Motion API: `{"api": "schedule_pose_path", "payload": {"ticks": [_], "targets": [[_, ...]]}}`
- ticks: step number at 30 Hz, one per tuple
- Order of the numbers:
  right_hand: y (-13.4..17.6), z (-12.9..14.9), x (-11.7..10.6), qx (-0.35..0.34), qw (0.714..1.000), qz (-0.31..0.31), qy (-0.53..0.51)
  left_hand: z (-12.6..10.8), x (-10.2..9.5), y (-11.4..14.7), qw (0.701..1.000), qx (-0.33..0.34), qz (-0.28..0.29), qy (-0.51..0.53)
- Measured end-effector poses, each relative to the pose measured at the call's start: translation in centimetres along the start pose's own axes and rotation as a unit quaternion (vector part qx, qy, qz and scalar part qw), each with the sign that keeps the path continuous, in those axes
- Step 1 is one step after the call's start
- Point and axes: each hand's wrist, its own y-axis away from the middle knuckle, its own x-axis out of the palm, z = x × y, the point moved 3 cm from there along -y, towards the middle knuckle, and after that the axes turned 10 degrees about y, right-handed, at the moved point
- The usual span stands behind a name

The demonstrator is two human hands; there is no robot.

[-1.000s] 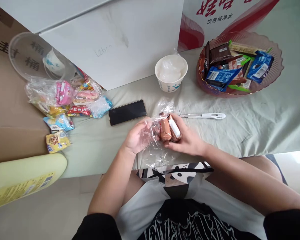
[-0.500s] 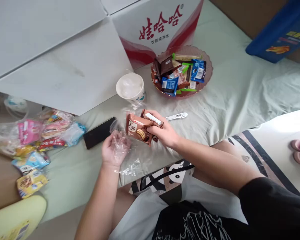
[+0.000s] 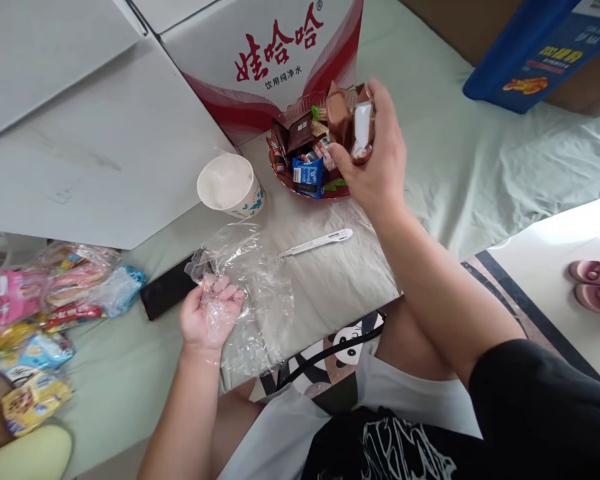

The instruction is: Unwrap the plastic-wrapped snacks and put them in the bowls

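My right hand [image 3: 380,160] is closed around brown snack packets [image 3: 339,120], at least two, over the right part of a pink glass bowl [image 3: 280,175]. Several wrapped snacks lie in the bowl, among them a blue packet [image 3: 307,175] and a dark brown packet [image 3: 300,131]. In my left hand [image 3: 211,313], fingers curled, is a crumpled clear plastic bag [image 3: 260,313] that spreads over the cloth to the right. Between the hands lies a white utility knife [image 3: 320,243]. The right side of the bowl is hidden behind my right hand and the packets.
A paper cup [image 3: 230,185] stands left of the bowl, before a white and red carton [image 3: 275,73]. By my left hand lies a black phone [image 3: 173,287]. Bagged snacks [image 3: 65,287] are heaped at left. A blue container [image 3: 520,60] stands at the far right.
My right hand has carried the brown packets away from the plastic bag, up and right, to above the bowl. My left hand still holds the bag. The camera view has shifted slightly.
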Motion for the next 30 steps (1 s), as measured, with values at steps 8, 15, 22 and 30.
{"api": "schedule_pose_path", "payload": {"ticks": [8, 15, 22, 30], "targets": [[2.5, 2.0, 0.0, 0.001, 1.0, 0.002, -0.03, -0.1, 0.0, 0.2, 1.0, -0.006, -0.008, -0.024], [2.2, -0.4, 1.8, 0.006, 0.999, 0.039, 0.009, 0.1, 0.1, 0.3, 1.0, -0.012, -0.007, -0.014], [2.0, 0.4, 1.1, -0.001, 1.0, 0.024, -0.017, 0.1, 0.1, 0.3, 0.999, -0.01, 0.006, -0.029], [9.0, 7.6, -0.2, -0.175, 0.945, 0.203, -0.188, 0.2, -1.1, 0.4, 0.998, -0.01, 0.051, -0.046]]}}
